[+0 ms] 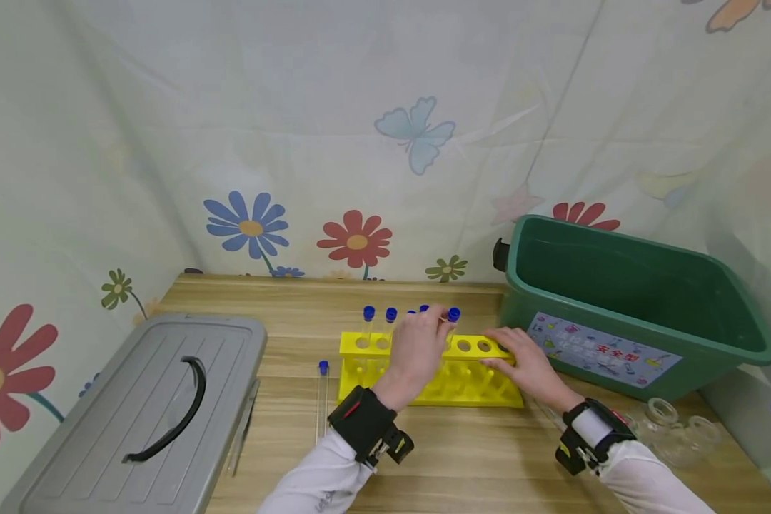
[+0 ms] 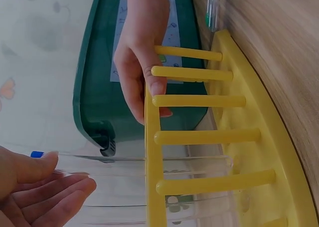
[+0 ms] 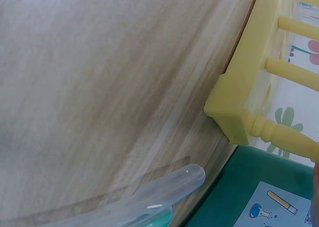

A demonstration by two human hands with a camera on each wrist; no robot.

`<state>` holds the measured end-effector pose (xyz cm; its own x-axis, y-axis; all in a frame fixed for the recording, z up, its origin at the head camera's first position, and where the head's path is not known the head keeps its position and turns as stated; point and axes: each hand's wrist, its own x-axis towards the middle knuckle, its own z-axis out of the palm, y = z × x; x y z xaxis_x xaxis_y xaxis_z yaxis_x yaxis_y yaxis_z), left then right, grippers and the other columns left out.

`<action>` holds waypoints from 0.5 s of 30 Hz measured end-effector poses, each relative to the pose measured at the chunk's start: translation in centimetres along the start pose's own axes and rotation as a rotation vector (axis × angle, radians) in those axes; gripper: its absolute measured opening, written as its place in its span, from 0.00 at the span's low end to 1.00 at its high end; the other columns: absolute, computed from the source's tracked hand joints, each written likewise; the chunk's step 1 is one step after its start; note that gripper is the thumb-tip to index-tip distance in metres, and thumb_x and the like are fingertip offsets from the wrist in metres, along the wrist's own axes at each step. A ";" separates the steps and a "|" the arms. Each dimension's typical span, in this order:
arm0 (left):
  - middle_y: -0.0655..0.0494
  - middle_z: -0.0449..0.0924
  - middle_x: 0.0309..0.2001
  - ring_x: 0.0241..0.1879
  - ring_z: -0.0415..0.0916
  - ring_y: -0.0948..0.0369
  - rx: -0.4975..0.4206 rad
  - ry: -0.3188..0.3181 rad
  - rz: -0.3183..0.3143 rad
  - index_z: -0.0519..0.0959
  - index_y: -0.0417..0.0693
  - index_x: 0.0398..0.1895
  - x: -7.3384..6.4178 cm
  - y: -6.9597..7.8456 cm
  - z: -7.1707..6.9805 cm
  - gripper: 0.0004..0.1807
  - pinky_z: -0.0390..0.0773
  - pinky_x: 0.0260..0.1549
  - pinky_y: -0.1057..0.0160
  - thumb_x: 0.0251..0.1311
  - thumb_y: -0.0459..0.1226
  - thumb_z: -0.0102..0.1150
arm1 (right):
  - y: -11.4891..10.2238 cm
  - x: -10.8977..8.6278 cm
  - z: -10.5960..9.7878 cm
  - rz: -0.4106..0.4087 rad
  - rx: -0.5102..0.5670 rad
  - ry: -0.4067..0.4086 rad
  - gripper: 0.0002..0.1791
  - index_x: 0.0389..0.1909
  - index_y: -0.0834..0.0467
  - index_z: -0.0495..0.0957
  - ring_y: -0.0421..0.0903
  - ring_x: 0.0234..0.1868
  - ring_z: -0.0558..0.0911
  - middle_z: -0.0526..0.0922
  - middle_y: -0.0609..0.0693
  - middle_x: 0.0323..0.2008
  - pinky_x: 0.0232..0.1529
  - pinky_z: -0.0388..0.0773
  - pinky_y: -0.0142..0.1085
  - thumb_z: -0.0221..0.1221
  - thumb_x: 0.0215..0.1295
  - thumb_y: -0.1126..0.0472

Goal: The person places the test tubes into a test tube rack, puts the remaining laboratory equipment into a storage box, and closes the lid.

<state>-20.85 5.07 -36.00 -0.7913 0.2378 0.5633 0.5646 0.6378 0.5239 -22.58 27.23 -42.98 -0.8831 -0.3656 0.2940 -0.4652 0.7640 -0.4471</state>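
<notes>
A yellow test tube rack (image 1: 430, 400) stands on the table, holding several clear test tubes with blue caps (image 1: 369, 313). My left hand (image 1: 414, 353) pinches one capped test tube (image 2: 114, 158) near its top, between thumb and fingers; the tube's lower part sits in the rack. At the rack's right end, my right hand (image 1: 530, 364) grips the top plate, thumb in front and fingers behind, as the left wrist view shows. Only a sliver of that hand enters the right wrist view. My left hand hides some caps in the head view.
Left of the rack lies another blue-capped tube (image 1: 323, 392). Farther left are tweezers (image 1: 243, 428) and a grey lid (image 1: 122, 400) with a black handle. A green bin (image 1: 520, 300) stands right, with glass bottles (image 1: 687, 442) before it. A clear plastic tube (image 3: 169, 189) lies near the rack.
</notes>
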 end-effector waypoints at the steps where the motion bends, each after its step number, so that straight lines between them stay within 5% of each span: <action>1: 0.57 0.77 0.22 0.11 0.62 0.71 0.011 -0.001 0.000 0.79 0.41 0.34 0.1 -0.1 0.0 0.08 0.60 0.10 0.76 0.57 0.38 0.57 | 0.0 0.0 0.0 -0.002 0.000 0.001 0.26 0.55 0.60 0.70 0.53 0.48 0.67 0.72 0.55 0.50 0.48 0.65 0.53 0.58 0.59 0.51; 15: 0.56 0.78 0.25 0.13 0.66 0.71 0.022 -0.048 -0.039 0.79 0.42 0.34 0.0 -0.1 0.5 0.08 0.62 0.11 0.78 0.56 0.38 0.58 | 0.0 0.0 0.1 0.009 -0.004 0.007 0.26 0.55 0.60 0.70 0.53 0.48 0.67 0.72 0.56 0.50 0.48 0.65 0.55 0.58 0.59 0.51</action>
<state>-20.99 5.33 -36.36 -0.8235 0.2466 0.5109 0.5279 0.6632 0.5306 -22.55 27.20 -43.07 -0.8868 -0.3548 0.2961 -0.4569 0.7693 -0.4466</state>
